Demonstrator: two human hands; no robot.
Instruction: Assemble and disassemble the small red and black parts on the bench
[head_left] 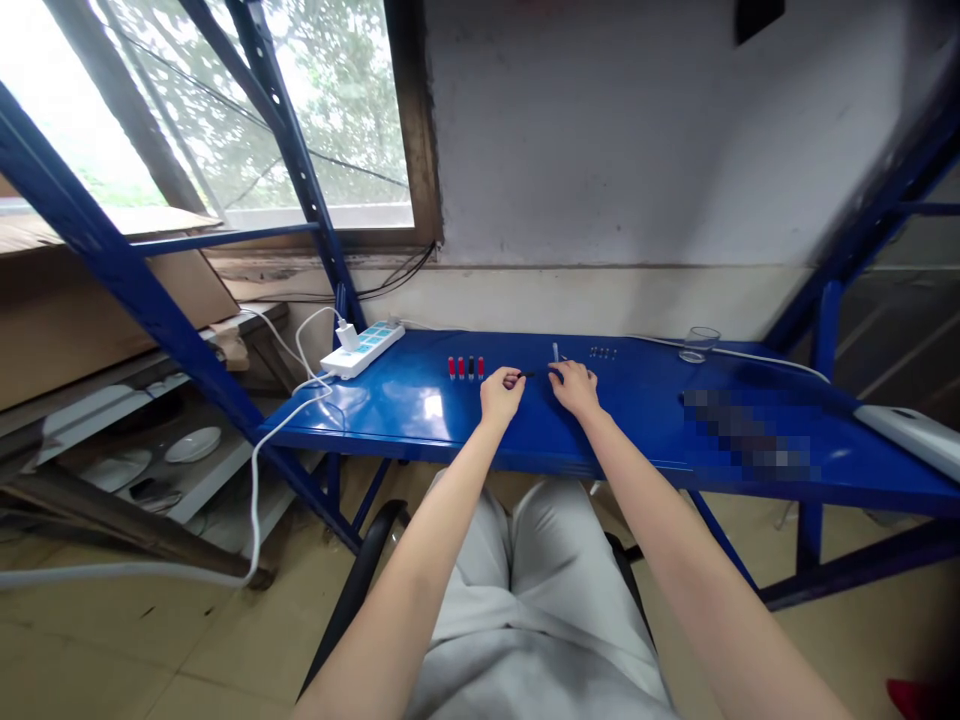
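Both my hands rest on a blue metal table [420, 405]. My left hand [500, 390] and my right hand [574, 385] are closed, each pinching one end of a thin dark rod-like piece [534, 373] held between them. To the left of my left hand stands a short row of small red and black parts [465, 367]. Behind my right hand lie a small pale upright piece [556, 351] and a group of several tiny dark bits [602, 352].
A white power strip [362, 349] with a plugged charger and white cable sits at the table's back left. A small clear glass [698, 343] stands at the back right. A white object [911, 432] lies at the far right. Blue rack posts flank the table; plates sit on a low shelf [191, 445].
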